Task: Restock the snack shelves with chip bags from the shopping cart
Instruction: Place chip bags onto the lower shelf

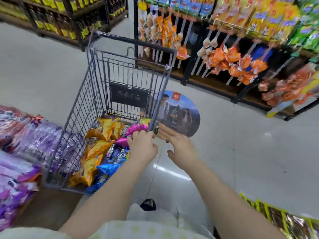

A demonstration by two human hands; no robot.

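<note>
Head view of a store aisle. A wire shopping cart (81, 104) stood on the pale floor (250, 138), holding the chip bags: yellow ones (101, 129), blue ones (110, 168) and a pink bag (136, 128) at the near right corner. The left hand (142, 146) lay at that corner, fingers curled over the pink bag's edge and the cart rim (which of the two it gripped could not be told). The right hand (183, 152) hovered just beside the cart, fingers spread wide and holding nothing, before a round printed disc (179, 112). Snack shelves (241, 66) with orange packets stood to the right; purple bags (25, 135) lay at left.
</note>
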